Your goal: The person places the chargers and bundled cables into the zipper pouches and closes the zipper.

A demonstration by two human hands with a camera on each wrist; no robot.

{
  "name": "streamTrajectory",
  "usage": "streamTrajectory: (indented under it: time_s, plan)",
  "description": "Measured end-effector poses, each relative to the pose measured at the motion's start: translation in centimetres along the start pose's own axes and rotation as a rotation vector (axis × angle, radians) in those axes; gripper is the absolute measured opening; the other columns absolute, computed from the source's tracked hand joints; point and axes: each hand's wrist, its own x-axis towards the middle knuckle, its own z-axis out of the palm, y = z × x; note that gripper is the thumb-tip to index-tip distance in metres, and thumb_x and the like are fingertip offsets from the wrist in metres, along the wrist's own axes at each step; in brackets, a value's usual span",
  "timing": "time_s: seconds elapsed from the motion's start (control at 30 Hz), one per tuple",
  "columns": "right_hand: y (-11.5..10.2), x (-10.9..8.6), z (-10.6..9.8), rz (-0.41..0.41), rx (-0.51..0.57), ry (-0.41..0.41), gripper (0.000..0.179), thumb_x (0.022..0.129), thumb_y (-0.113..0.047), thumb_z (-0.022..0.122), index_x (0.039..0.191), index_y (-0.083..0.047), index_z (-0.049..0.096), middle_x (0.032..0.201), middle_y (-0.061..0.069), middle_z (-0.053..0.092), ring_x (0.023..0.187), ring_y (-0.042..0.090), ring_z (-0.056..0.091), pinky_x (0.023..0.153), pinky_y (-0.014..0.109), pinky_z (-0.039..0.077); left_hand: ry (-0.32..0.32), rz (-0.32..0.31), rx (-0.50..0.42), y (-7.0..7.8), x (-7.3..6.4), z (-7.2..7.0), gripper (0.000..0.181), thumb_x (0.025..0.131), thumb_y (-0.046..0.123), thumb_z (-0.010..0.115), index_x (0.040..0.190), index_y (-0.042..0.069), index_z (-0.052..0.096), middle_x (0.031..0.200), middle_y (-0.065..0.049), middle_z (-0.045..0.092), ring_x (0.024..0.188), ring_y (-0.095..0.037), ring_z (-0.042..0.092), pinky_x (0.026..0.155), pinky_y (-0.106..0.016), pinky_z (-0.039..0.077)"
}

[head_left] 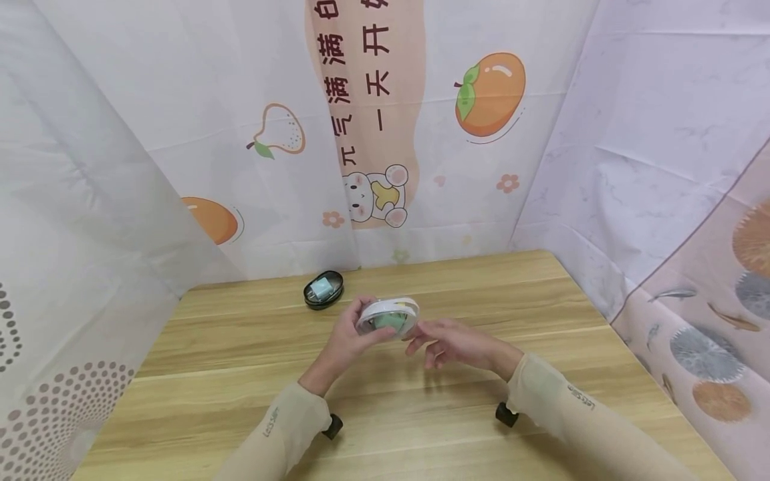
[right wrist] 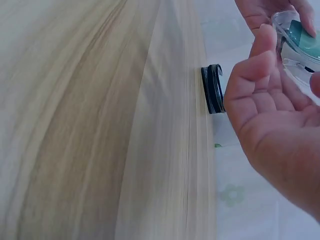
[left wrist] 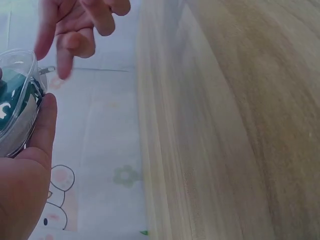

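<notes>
My left hand (head_left: 355, 334) grips a small round clear zip pouch (head_left: 388, 306) above the table, thumb on its near side. The pouch has a white band around it, and something teal-green (left wrist: 11, 95) shows inside. A metal zipper pull (left wrist: 47, 70) sticks out from its edge in the left wrist view. My right hand (head_left: 460, 344) is at the pouch's right side, one fingertip right at its rim. The other fingers of that hand are loosely bent, with nothing seen between them. In the right wrist view, the right hand (right wrist: 270, 100) partly hides the pouch (right wrist: 300, 47).
A black round case (head_left: 323, 290) with a light-blue piece in it sits at the back of the wooden table (head_left: 240, 374), left of my hands. Printed cloth (head_left: 271, 200) hangs behind the table's back edge and along both sides.
</notes>
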Motion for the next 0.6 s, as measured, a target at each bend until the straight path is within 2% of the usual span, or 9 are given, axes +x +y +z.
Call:
streamTrajectory:
  time_s: [0.13, 0.3, 0.47, 0.6]
  plan:
    - [-0.09, -0.06, 0.15, -0.037, 0.038, -0.058, 0.046, 0.11, -0.037, 0.041, 0.132, 0.0, 0.058, 0.114, 0.008, 0.063, 0.083, 0.018, 0.064, 0.07, 0.027, 0.048, -0.041, 0.072, 0.004, -0.15, -0.07, 0.34, 0.047, 0.086, 0.0, 0.08, 0.123, -0.001, 0.051, 0.117, -0.012, 0.064, 0.107, -0.022, 0.062, 0.09, -0.029, 0.053]
    - [0.3, -0.07, 0.03, -0.075, 0.099, -0.127, 0.03, 0.112, -0.025, 0.039, 0.121, -0.009, 0.062, 0.106, 0.003, 0.064, 0.081, 0.015, 0.063, 0.068, 0.026, 0.047, -0.06, 0.12, 0.016, -0.13, -0.16, 0.68, 0.046, 0.085, -0.003, 0.079, 0.121, -0.002, 0.051, 0.114, -0.011, 0.065, 0.104, -0.019, 0.062, 0.087, -0.027, 0.053]
    - [0.5, -0.2, -0.03, -0.07, 0.111, -0.136, 0.027, 0.11, -0.021, 0.043, 0.125, -0.003, 0.056, 0.102, 0.002, 0.062, 0.08, 0.014, 0.062, 0.067, 0.025, 0.048, -0.054, 0.127, 0.035, -0.23, -0.11, 0.83, 0.046, 0.081, -0.008, 0.08, 0.117, -0.003, 0.052, 0.108, -0.008, 0.065, 0.099, -0.018, 0.062, 0.088, -0.028, 0.051]
    - [0.54, -0.24, -0.02, -0.064, 0.1, -0.122, 0.03, 0.109, -0.02, 0.047, 0.129, 0.003, 0.05, 0.102, 0.002, 0.061, 0.079, 0.014, 0.061, 0.067, 0.024, 0.048, -0.059, 0.103, 0.053, -0.13, -0.12, 0.94, 0.049, 0.079, -0.004, 0.083, 0.118, 0.001, 0.053, 0.108, -0.007, 0.066, 0.1, -0.021, 0.062, 0.09, -0.031, 0.05]
